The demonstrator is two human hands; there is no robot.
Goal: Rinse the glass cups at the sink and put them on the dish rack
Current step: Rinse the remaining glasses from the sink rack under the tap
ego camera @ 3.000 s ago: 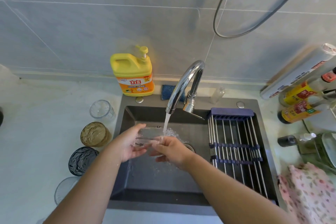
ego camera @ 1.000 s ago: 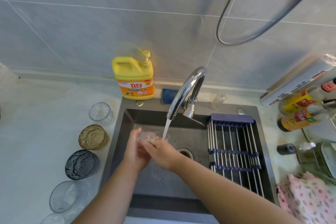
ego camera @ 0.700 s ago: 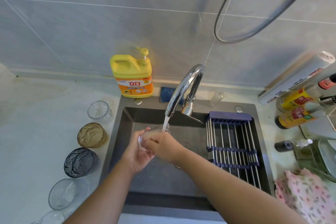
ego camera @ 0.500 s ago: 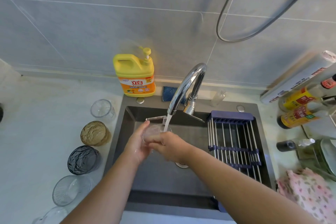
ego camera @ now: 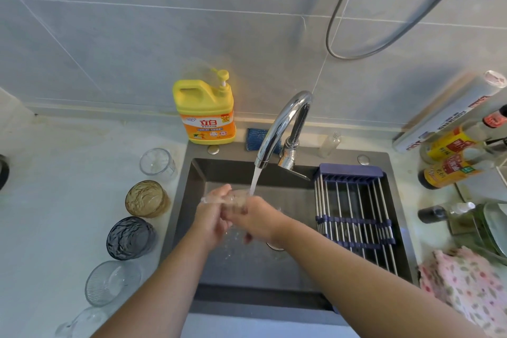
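Grey wall tiles (ego camera: 192, 22) back the dark sink (ego camera: 188, 200) at frame centre, where left hand (ego camera: 211, 218) and right hand (ego camera: 258, 221) both grip the clear glass cup (ego camera: 237, 197) under the faucet (ego camera: 279, 122) stream, now tucked lower between the palms than before; dish rack (ego camera: 351, 170) stays centre right.

Glass cup (ego camera: 236, 198), the one I hold: clear, no tint.
Plain cup (ego camera: 157, 161): clear.
Amber cup (ego camera: 146, 198): golden brown, rippled relief.
Smoky cup (ego camera: 130, 237): dark blue-grey, rippled relief.
Ribbed cup (ego camera: 112, 281): clear, fine ribs.
Sink (ego camera: 189, 200): dark grey.
Dish rack (ego camera: 354, 221): silver rods, navy-blue bands and end bar.
Detergent bottle (ego camera: 204, 110): yellow, orange label.
Sponge (ego camera: 253, 138): blue.
Cloth (ego camera: 466, 288) at my right: pink, small floral print.
Faucet (ego camera: 279, 123): mirror chrome.
Wall tiles (ego camera: 164, 35): pale grey.
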